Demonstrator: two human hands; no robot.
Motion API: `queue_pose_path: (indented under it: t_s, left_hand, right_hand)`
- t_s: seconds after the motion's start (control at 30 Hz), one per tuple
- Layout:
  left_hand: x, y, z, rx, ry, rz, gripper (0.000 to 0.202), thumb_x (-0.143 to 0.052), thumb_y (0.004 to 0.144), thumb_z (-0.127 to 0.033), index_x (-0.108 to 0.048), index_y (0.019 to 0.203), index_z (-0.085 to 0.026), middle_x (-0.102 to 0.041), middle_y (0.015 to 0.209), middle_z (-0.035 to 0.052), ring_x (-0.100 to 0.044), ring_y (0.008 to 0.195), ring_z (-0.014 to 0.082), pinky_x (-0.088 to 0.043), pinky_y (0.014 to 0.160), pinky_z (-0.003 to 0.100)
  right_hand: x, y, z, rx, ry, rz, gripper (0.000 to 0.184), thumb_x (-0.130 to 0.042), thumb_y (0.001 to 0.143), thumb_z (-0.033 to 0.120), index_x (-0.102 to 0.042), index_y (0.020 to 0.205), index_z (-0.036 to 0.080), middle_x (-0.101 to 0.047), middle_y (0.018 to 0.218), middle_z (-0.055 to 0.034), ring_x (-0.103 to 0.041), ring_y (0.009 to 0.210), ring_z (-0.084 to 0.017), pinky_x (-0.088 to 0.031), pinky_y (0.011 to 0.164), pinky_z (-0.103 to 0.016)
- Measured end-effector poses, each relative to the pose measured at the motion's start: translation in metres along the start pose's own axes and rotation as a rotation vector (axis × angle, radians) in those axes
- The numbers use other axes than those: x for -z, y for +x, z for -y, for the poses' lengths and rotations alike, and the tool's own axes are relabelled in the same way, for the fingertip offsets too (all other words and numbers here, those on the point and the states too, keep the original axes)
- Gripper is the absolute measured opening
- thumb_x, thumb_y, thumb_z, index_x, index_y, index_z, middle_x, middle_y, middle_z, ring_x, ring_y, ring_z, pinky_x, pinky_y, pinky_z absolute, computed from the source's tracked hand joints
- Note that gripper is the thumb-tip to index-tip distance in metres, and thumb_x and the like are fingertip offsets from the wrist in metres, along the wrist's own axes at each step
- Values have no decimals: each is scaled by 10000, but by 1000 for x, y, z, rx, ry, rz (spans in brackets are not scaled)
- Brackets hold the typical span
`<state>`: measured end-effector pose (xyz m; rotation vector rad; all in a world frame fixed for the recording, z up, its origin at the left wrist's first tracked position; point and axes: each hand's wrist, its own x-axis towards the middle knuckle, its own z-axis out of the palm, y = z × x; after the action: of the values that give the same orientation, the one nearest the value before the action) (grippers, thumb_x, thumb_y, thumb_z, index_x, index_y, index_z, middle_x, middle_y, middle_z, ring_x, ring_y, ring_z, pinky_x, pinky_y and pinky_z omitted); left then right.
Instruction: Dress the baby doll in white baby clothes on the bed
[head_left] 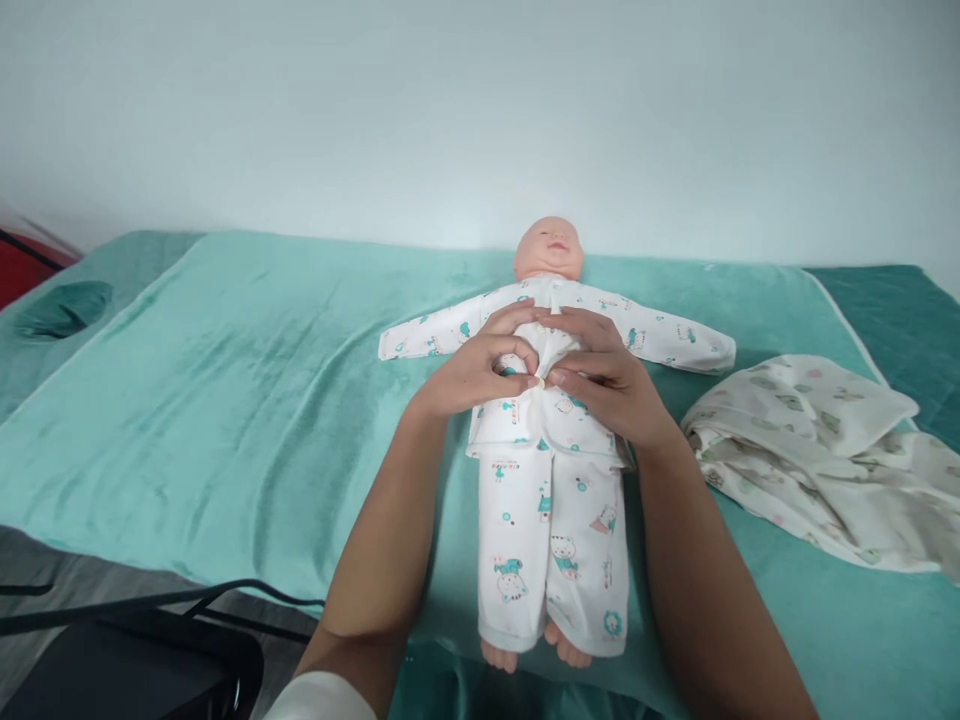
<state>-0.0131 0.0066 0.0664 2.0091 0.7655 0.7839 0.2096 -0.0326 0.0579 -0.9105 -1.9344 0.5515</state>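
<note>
A baby doll [550, 248] lies on its back, its arms stretched out to both sides and its feet toward me. It wears a white printed jacket [574, 418] and matching trousers [517, 545]. Over the chest, my left hand [491, 362] is closed, thumb and fingers pinching the jacket's front edge near a small button. Opposite it, my right hand [604, 365] pinches the other front edge at the same spot. The fingertips of both hands almost meet at the jacket's middle. Whether the button is through its hole is hidden by my fingers.
A crumpled white cloth with a leaf print [802, 450] lies to the right. Green covers [187, 400] spread over the bed, with a face hole [64, 308] at its left end. A black chair [142, 660] stands at the lower left. A pale wall [450, 120] rises behind.
</note>
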Motion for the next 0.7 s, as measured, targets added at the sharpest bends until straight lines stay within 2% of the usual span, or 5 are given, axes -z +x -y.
queue_pose_path:
  t_s: [0.23, 0.37, 0.5, 0.6, 0.7]
  left_hand:
    - [0, -1, 4, -74, -17, -17, 112, -736, 886, -417, -804, 895, -328, -527, 1563, -20, -264, 1593, 276, -325, 1276, 546]
    - [-1, -1, 0, -105, 35, -30, 152, -742, 885, -409, -806, 1022, -389, -527, 1565, -35, -302, 1578, 275, -338, 1274, 550]
    - [-4, 1, -3, -117, 118, -22, 323, -791, 846, -391, -756, 1167, -400, -472, 1610, -29, -291, 1579, 299, -308, 1284, 556]
    - [-10, 2, -5, -123, 131, -54, 404, -830, 805, -384, -712, 1191, -363, -447, 1625, 4, -295, 1574, 306, -296, 1281, 561]
    - [-15, 1, -6, -101, 125, -113, 342, -828, 798, -293, -662, 1097, -314, -438, 1625, 32, -344, 1550, 290, -316, 1264, 566]
  right_hand:
    - [-3, 1, 1, -48, 76, -65, 217, -659, 949, 414, -759, 779, 322, -686, 1376, 25, -509, 1413, -279, -393, 1208, -580]
    - [-6, 0, 3, -149, 190, -180, 311, -665, 945, 431, -706, 677, 280, -721, 1287, -21, -584, 1334, -275, -459, 1161, -545]
    - [-6, -1, 3, -257, 291, -272, 247, -674, 945, 405, -733, 743, 276, -727, 1252, -29, -649, 1236, -271, -509, 1099, -521]
    - [-4, -2, 4, -268, 249, -238, 224, -647, 962, 428, -746, 823, 282, -698, 1302, -33, -620, 1272, -273, -475, 1130, -529]
    - [-4, -2, 6, -226, 98, -138, 159, -723, 902, 426, -717, 831, 284, -622, 1415, -32, -512, 1391, -293, -393, 1198, -559]
